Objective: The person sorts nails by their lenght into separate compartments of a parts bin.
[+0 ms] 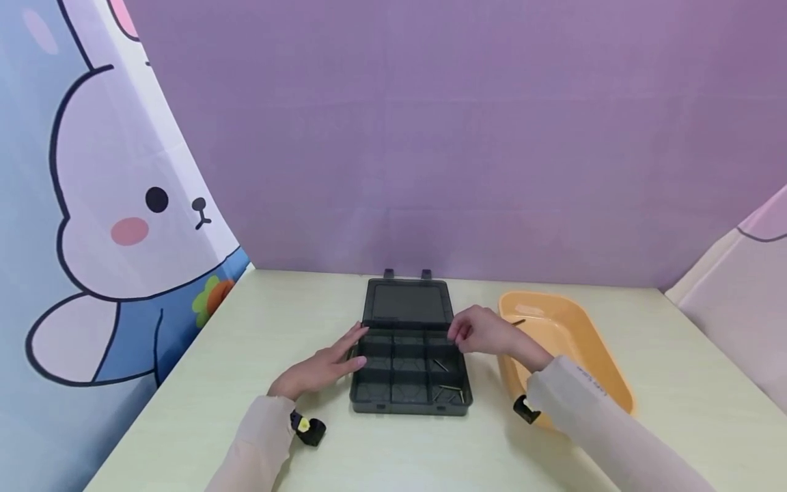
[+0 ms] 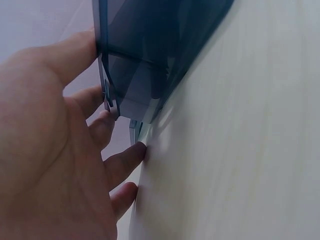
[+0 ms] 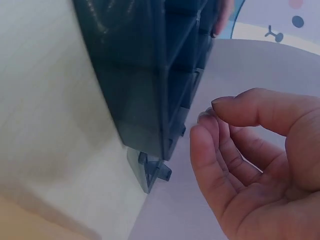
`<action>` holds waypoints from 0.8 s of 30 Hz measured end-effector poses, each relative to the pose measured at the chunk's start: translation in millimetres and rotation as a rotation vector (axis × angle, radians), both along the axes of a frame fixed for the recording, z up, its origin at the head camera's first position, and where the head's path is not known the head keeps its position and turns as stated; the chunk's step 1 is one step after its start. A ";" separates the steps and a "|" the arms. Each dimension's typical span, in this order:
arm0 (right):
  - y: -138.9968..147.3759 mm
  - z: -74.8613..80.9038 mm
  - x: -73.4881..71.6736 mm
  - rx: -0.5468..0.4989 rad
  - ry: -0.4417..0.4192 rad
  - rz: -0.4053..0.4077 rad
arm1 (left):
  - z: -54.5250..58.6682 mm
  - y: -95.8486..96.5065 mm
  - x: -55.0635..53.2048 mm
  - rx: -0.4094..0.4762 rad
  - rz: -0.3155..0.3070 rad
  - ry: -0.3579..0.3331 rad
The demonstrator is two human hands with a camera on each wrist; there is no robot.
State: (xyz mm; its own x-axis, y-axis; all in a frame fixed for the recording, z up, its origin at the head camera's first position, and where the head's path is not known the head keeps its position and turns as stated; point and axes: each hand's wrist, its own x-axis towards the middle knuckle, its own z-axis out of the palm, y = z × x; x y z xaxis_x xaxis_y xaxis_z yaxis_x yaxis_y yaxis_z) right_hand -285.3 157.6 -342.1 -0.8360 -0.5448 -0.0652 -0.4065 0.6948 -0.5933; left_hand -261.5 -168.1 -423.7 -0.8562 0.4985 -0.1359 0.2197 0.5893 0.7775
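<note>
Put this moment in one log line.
left hand: touches box at left; right hand: curled near far-right corner, grip unclear; lid: open; thin rods: some inside

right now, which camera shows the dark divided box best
The head view: it looks down on the whole box, with its open lid and most compartments visible. The left wrist view gives only a cropped close-up of its outside, with no clear look inside. The right wrist view shows an outer wall, slanted compartments and part of the lid.

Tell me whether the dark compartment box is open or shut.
Open. The box has its lid folded back on the far side, leaving its compartments uncovered, small thin pieces visible inside.
</note>
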 end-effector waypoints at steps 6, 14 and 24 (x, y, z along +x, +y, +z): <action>4.0 10.2 6.8 -0.022 0.015 -0.002 | 1.4 -2.4 2.5 0.001 -0.003 -0.010; 15.5 21.0 20.8 -0.046 0.012 -0.051 | 2.2 -7.1 8.6 0.000 -0.030 -0.010; 38.8 26.0 30.6 -0.030 0.026 -0.118 | 2.9 -10.7 13.2 0.001 -0.049 0.002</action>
